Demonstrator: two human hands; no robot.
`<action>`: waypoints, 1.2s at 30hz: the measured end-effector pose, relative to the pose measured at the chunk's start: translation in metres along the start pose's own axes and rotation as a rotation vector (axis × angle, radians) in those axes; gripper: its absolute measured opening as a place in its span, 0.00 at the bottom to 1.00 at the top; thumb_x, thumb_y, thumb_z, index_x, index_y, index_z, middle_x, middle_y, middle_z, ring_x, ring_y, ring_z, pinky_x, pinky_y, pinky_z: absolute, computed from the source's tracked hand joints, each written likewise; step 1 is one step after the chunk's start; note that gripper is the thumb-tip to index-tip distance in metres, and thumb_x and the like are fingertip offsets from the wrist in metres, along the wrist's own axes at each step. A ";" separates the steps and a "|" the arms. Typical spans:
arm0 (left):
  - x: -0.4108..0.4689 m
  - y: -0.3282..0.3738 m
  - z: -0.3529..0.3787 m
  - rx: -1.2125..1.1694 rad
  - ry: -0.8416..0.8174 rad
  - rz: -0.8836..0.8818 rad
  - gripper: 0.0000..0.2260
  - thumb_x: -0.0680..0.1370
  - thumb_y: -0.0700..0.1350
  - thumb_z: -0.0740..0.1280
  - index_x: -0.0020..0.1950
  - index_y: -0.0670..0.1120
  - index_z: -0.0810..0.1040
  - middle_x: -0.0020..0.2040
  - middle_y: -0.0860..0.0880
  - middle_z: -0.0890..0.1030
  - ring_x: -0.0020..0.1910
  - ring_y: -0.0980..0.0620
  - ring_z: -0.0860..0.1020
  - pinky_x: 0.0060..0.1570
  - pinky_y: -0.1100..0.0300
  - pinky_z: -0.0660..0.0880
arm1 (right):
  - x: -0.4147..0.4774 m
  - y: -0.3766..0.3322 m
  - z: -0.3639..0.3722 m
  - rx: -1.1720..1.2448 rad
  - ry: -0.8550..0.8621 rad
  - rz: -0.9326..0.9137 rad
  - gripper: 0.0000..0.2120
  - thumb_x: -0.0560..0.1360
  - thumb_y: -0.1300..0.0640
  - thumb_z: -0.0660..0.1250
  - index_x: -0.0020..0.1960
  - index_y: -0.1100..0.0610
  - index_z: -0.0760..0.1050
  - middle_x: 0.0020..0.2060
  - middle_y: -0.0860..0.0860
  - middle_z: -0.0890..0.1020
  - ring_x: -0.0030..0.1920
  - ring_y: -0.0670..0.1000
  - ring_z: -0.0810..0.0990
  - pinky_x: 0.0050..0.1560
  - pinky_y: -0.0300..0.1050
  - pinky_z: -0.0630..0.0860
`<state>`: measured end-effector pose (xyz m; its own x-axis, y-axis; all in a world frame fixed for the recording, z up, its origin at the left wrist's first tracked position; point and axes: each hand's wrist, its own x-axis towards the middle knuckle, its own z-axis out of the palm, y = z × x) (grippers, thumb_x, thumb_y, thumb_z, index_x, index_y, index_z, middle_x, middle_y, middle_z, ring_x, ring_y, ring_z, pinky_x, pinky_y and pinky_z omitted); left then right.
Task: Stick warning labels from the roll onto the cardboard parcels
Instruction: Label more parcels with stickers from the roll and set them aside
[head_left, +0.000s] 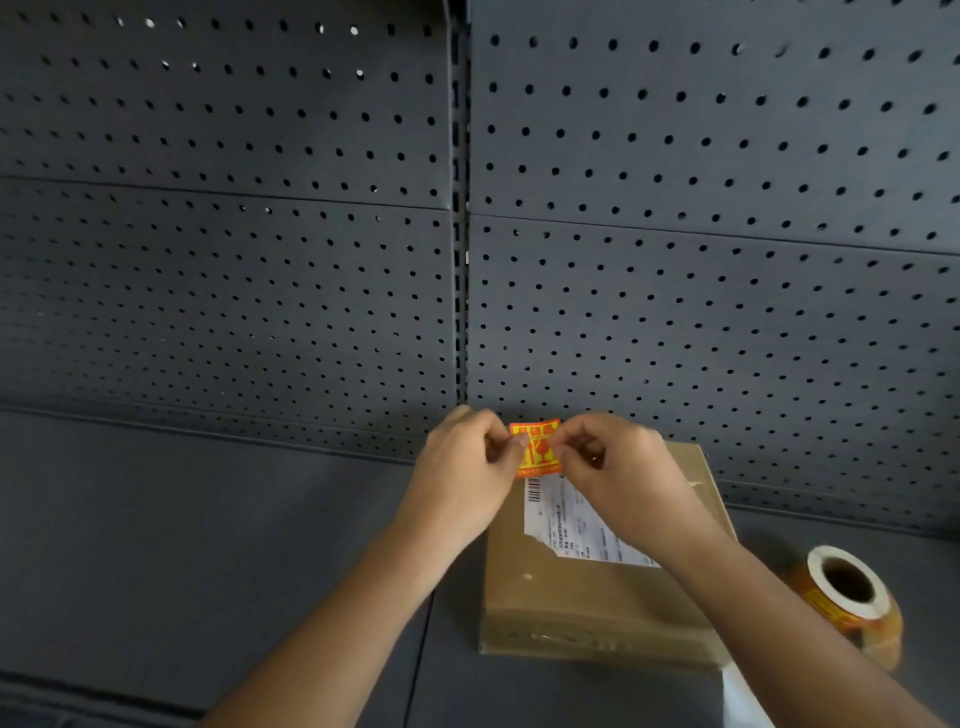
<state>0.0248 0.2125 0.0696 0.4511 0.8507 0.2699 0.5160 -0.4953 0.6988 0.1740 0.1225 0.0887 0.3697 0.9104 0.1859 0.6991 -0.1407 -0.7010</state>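
Note:
A brown cardboard parcel (582, 597) lies on the dark shelf, with a white shipping label (571, 519) stuck on its top. Above the parcel's far left corner, an orange and yellow warning label (537, 449) is pinched from both sides. My left hand (462, 467) holds its left edge and my right hand (618, 467) holds its right edge. Whether the label touches the box is hidden by my fingers. The roll of warning labels (852, 597) lies on the shelf to the right of the parcel, its white core facing up.
A dark grey pegboard wall (675, 234) rises right behind the parcel, with a slotted upright (460, 260) in the middle. The grey shelf surface (182, 545) stretches to the left. A strip of white backing paper (737, 696) hangs at the parcel's near right corner.

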 end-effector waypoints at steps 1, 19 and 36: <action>0.005 -0.002 0.002 0.029 -0.016 -0.005 0.10 0.79 0.49 0.71 0.40 0.47 0.77 0.40 0.54 0.73 0.38 0.55 0.75 0.39 0.61 0.71 | 0.003 0.001 0.002 -0.024 -0.009 0.002 0.06 0.78 0.60 0.69 0.48 0.50 0.82 0.40 0.42 0.83 0.39 0.41 0.81 0.41 0.28 0.75; 0.024 -0.014 0.009 0.174 -0.082 -0.028 0.11 0.76 0.53 0.72 0.39 0.49 0.76 0.41 0.53 0.73 0.38 0.53 0.75 0.34 0.58 0.68 | 0.015 0.013 0.028 -0.334 0.055 -0.210 0.03 0.73 0.59 0.72 0.44 0.53 0.80 0.42 0.47 0.77 0.38 0.46 0.74 0.30 0.43 0.76; 0.007 -0.011 0.033 -0.319 -0.200 -0.340 0.11 0.84 0.59 0.56 0.54 0.55 0.73 0.45 0.50 0.82 0.46 0.49 0.81 0.51 0.45 0.77 | 0.023 0.016 0.036 -0.616 -0.028 0.111 0.22 0.81 0.36 0.49 0.60 0.46 0.75 0.58 0.45 0.82 0.62 0.52 0.76 0.69 0.53 0.62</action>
<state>0.0463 0.2176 0.0421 0.4430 0.8886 -0.1190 0.4240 -0.0907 0.9011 0.1719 0.1550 0.0569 0.4499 0.8862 0.1107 0.8850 -0.4257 -0.1884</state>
